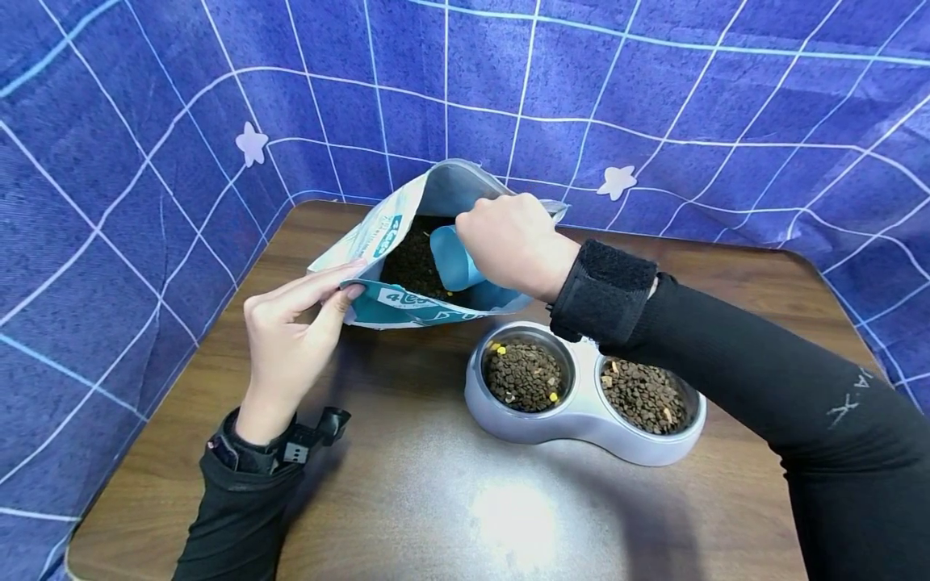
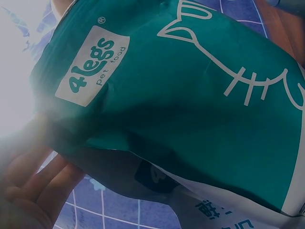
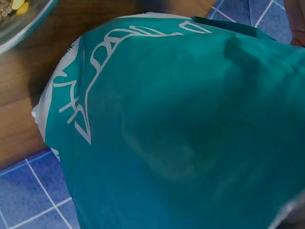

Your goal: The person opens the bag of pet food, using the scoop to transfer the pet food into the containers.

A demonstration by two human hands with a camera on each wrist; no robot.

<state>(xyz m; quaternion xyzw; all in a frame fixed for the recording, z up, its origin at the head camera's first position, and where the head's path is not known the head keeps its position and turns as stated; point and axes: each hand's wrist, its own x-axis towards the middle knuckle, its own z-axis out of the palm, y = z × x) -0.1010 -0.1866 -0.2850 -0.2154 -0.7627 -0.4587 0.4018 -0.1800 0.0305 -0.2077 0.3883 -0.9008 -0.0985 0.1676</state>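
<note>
A teal and white pet food bag (image 1: 395,311) stands with its mouth wide at the back of the table, brown kibble (image 1: 410,262) showing inside. My left hand (image 1: 291,339) pinches the bag's left corner between thumb and fingers. At the mouth's right side, my right hand (image 1: 512,242) grips a light blue scoop (image 1: 452,258), whose cup is down in the bag by the kibble. The scoop's handle is hidden within the fist. In the left wrist view the bag's printed front (image 2: 167,114) fills most of the picture, with the left fingers (image 2: 50,186) at its edge.
In front of the bag sits a grey double pet bowl (image 1: 534,428), both metal dishes holding kibble with a few yellow bits. The right forearm passes over its right part. A blue checked cloth (image 1: 465,97) with white stars hangs behind the wooden table (image 1: 392,484).
</note>
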